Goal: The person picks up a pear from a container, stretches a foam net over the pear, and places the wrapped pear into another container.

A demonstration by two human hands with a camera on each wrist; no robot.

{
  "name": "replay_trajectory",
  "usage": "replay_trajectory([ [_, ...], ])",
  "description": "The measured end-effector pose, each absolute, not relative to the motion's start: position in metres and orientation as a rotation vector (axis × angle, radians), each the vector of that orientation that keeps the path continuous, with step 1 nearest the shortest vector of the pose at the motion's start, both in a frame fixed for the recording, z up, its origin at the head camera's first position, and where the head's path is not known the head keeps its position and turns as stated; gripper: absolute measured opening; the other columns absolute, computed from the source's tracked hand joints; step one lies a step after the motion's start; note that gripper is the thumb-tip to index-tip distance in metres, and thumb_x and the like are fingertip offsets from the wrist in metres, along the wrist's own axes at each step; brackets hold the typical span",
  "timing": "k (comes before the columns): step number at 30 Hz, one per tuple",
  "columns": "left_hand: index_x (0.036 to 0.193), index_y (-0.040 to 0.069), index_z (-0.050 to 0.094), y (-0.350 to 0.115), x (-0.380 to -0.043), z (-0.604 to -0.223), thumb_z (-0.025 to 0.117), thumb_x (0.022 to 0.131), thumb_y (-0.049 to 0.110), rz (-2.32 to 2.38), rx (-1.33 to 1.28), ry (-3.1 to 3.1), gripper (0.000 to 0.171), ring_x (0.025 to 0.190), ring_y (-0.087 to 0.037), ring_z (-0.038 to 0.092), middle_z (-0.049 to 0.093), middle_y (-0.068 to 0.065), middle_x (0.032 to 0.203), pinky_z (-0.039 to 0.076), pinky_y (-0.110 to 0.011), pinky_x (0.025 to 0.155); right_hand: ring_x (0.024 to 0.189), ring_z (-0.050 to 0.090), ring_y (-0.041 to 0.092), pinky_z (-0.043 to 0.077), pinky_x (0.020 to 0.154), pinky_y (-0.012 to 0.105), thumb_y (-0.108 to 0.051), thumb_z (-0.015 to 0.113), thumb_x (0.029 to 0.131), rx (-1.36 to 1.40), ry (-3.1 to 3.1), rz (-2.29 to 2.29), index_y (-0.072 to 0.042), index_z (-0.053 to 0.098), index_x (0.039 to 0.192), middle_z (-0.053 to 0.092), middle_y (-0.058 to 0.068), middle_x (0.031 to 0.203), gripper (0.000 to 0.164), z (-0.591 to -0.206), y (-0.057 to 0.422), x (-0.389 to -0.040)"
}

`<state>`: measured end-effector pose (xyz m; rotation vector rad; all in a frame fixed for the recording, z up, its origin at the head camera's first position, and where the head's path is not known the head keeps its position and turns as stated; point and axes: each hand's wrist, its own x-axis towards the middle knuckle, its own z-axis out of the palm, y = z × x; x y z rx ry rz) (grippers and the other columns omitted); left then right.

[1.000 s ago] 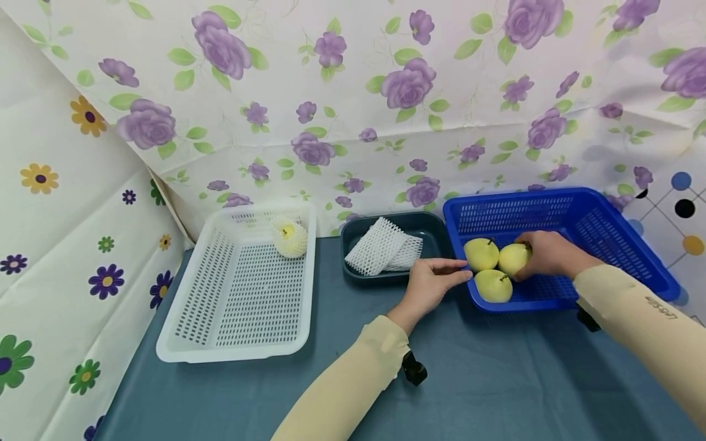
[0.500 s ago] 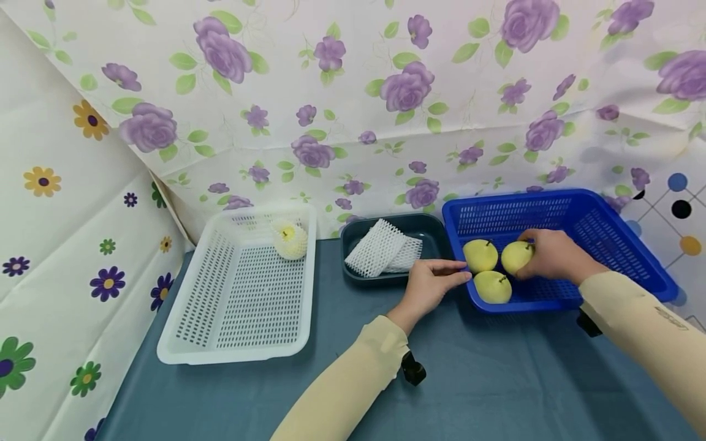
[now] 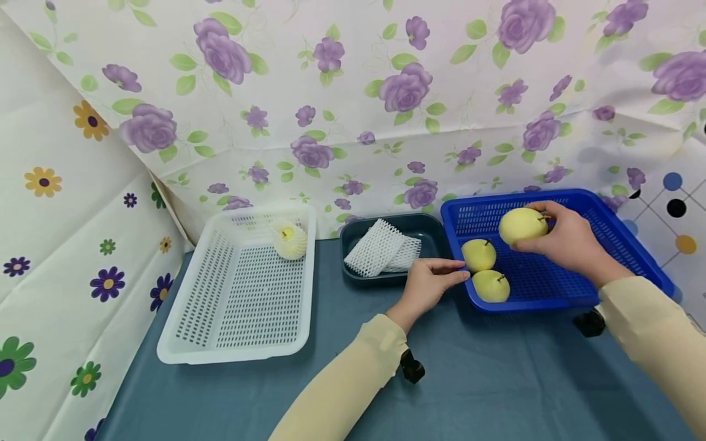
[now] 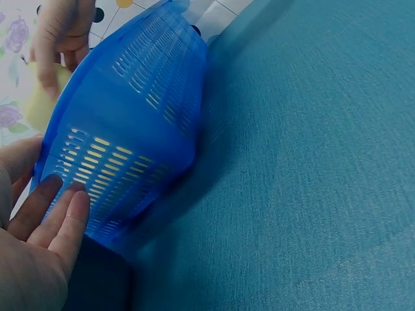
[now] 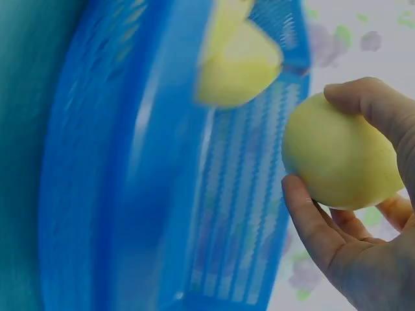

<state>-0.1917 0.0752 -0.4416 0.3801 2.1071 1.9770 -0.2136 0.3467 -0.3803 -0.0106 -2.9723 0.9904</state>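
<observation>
Up comes the yellow-green pear, higher than half a second ago

Curled round it, the right hand keeps thumb and fingers parted just by the fruit's width, holding it over the blue basket. Lower and left of that grip, two pears sit close together inside. Farther left, the left hand lays nearly straight fingers against the basket's outer wall. Beyond it, a dark tray holds white foam nets; farthest left stands a white basket with a netted pear.
</observation>
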Motion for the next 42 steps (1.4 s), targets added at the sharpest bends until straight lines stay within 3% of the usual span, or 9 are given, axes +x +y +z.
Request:
replay_trajectory([
  [5,0.103,0.008,0.073,0.076,-0.194,-0.446,0.075,0.080,0.017,1.962,0.388,2.132,0.025,0.082,-0.005,0.066,0.072,-0.009,0.103,0.054,-0.019,0.068,0.109,0.049,0.038,0.051,0.070,0.047,-0.053,0.078,0.067,0.001,-2.889,1.132,-0.020,0.037,0.141,0.044,0.018,0.130,0.090,-0.366,0.326,-0.205],
  [12,0.105,0.021,0.072,0.071,-0.205,-0.467,0.073,0.081,0.035,1.874,0.415,2.242,0.028,0.085,-0.001,0.063,0.071,0.009,0.098,0.053,-0.020,0.068,0.111,0.051,0.034,0.051,0.079,0.049,-0.045,0.079,0.070,0.106,-2.861,1.275,-0.028,0.037,0.139,0.046,0.014,0.130,0.083,-0.354,0.296,-0.193],
  [20,0.105,0.023,0.071,0.034,-0.206,-0.453,0.071,0.083,0.034,1.881,0.434,2.347,0.026,0.087,-0.004,0.064,0.069,-0.001,0.108,0.054,-0.022,0.074,0.102,0.056,0.025,0.054,0.075,0.043,-0.038,0.082,0.068,0.274,-2.805,1.397,-0.037,0.042,0.134,0.051,0.004,0.121,0.076,-0.351,0.262,-0.182],
  [29,0.108,0.018,0.070,-0.004,-0.194,-0.423,0.072,0.083,0.026,1.979,0.407,2.395,0.026,0.086,-0.011,0.067,0.070,-0.003,0.101,0.055,-0.023,0.074,0.100,0.063,0.029,0.056,0.075,0.042,-0.036,0.084,0.067,0.414,-2.805,1.437,-0.030,0.045,0.133,0.052,0.004,0.124,0.077,-0.361,0.227,-0.172],
  [35,0.125,0.021,0.060,-0.024,-0.180,-0.409,0.074,0.081,0.019,1.883,0.492,2.346,0.047,0.104,-0.020,0.064,0.065,-0.003,0.116,0.054,-0.031,0.086,0.101,0.062,0.029,0.055,0.073,0.041,-0.043,0.083,0.065,0.451,-2.853,1.272,-0.032,0.045,0.133,0.054,0.006,0.126,0.078,-0.375,0.213,-0.168],
  [42,0.132,0.039,0.047,-0.035,-0.175,-0.417,0.077,0.077,0.029,1.716,0.630,2.351,0.063,0.117,-0.010,0.056,0.054,0.013,0.132,0.049,-0.028,0.094,0.094,0.063,0.023,0.054,0.073,0.040,-0.041,0.083,0.066,0.542,-2.863,1.211,-0.025,0.045,0.136,0.058,0.006,0.119,0.081,-0.389,0.199,-0.166],
])
